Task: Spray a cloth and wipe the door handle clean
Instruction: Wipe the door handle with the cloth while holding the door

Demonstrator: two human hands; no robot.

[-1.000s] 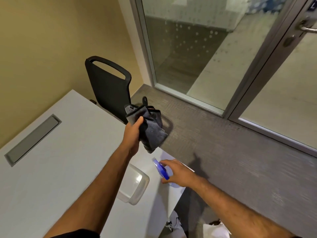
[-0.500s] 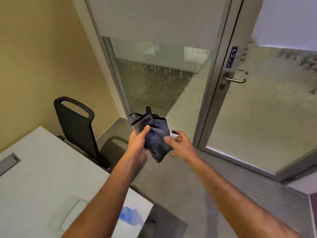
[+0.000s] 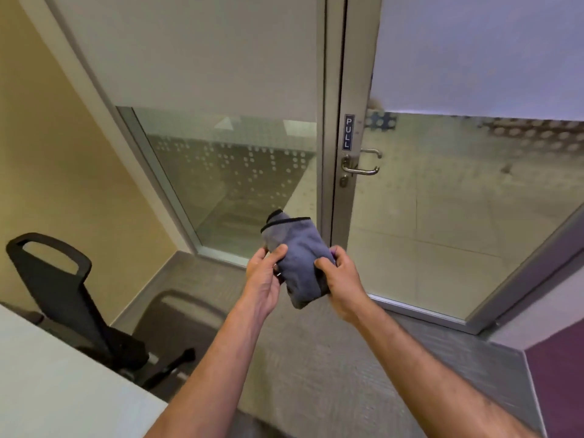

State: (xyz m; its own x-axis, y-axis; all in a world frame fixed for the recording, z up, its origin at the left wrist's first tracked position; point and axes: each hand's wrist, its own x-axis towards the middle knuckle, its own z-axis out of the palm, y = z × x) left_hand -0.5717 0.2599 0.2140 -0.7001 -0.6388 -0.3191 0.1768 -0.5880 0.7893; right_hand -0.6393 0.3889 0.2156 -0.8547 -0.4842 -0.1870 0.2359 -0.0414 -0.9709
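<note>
A folded grey cloth (image 3: 298,251) with a dark hem is held up in front of me by both hands. My left hand (image 3: 264,279) pinches its left side, thumb on top. My right hand (image 3: 343,279) grips its right lower edge. The metal lever door handle (image 3: 361,170) sits on the glass door's frame, above and to the right of the cloth, under a "PULL" sign (image 3: 348,132). Neither hand touches the handle. The spray bottle is out of view.
A black office chair (image 3: 63,289) stands at the left by the yellow wall. A white table corner (image 3: 47,384) fills the lower left. Grey carpet (image 3: 316,358) lies between me and the glass door (image 3: 442,200). A purple wall (image 3: 559,384) edges the right.
My right hand left the spray bottle on the table and came up to grip the cloth. My view swung up and right, toward the door; the handle now sits nearer the centre.
</note>
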